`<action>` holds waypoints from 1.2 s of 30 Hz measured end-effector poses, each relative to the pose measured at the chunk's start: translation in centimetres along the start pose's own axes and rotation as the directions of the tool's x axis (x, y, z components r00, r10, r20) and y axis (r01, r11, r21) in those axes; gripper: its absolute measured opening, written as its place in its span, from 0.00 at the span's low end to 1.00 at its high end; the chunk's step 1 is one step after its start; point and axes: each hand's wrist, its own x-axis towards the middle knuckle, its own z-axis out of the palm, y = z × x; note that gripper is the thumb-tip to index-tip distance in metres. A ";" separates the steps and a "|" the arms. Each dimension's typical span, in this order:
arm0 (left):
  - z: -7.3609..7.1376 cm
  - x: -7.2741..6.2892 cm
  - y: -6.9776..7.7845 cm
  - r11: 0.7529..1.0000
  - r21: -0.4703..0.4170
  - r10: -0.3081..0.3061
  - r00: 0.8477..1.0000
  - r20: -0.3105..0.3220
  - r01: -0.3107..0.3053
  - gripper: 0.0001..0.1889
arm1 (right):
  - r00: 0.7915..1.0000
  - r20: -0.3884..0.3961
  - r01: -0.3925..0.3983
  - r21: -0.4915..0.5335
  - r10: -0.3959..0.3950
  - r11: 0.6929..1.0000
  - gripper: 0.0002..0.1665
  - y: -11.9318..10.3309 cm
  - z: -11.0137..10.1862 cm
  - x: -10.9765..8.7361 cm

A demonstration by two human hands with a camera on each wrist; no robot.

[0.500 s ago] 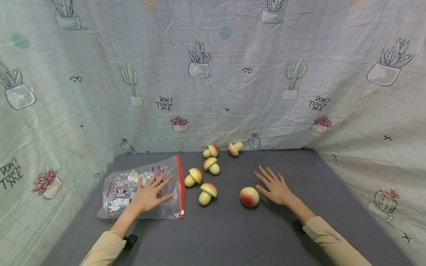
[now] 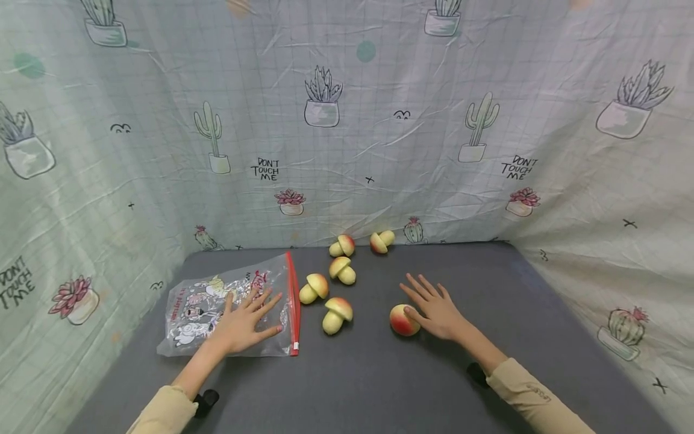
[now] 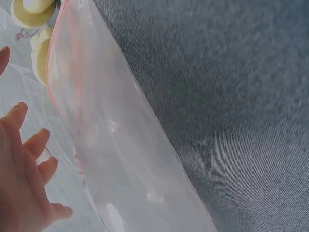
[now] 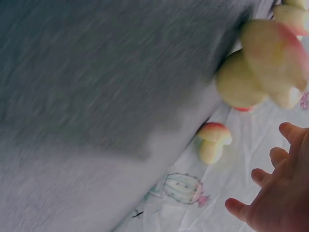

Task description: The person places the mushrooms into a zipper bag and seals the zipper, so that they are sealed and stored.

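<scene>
My left hand (image 2: 241,325) is spread with fingers apart over a clear zip bag (image 2: 271,337) with a red zipper edge and printed cartoon animals. The left wrist view shows a gap between those fingers and the bag (image 3: 120,145). My right hand (image 2: 439,313), its fingers also spread, is beside a red and yellow toy mushroom (image 2: 402,322) seen cap-up. In the head view the right thumb overlaps that cap; whether it touches I cannot tell. The right wrist view shows the hand (image 4: 280,193) holding nothing, with the near mushroom (image 4: 270,58) large above it.
Several more toy mushrooms lie between the hands and toward the back, among them one nearest the bag (image 2: 313,289), one in front (image 2: 337,314) and one at the back edge (image 2: 382,242). A cactus-print cloth (image 2: 368,120) rises behind the grey tabletop (image 2: 347,392).
My right hand has moved left toward the near mushroom, so its thumb now overlaps the cap. The left hand has barely moved, and the bag and mushrooms stay in place.
</scene>
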 end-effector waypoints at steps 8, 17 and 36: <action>-0.3 -0.6 1.2 0.997 0.015 0.073 0.997 -0.031 -0.072 0.39 | 0.999 -0.007 0.049 0.023 -0.049 0.999 0.33 -2.3 0.6 0.5; 0.2 -1.0 1.0 0.983 0.091 0.162 0.986 -0.031 -0.158 0.52 | 0.991 0.036 0.126 0.041 -0.128 0.991 0.33 -6.3 1.4 1.9; 0.7 0.0 0.0 0.967 0.118 0.229 0.973 -0.032 -0.224 0.60 | 0.967 0.005 0.256 0.003 -0.256 0.967 0.33 -13.0 2.5 5.1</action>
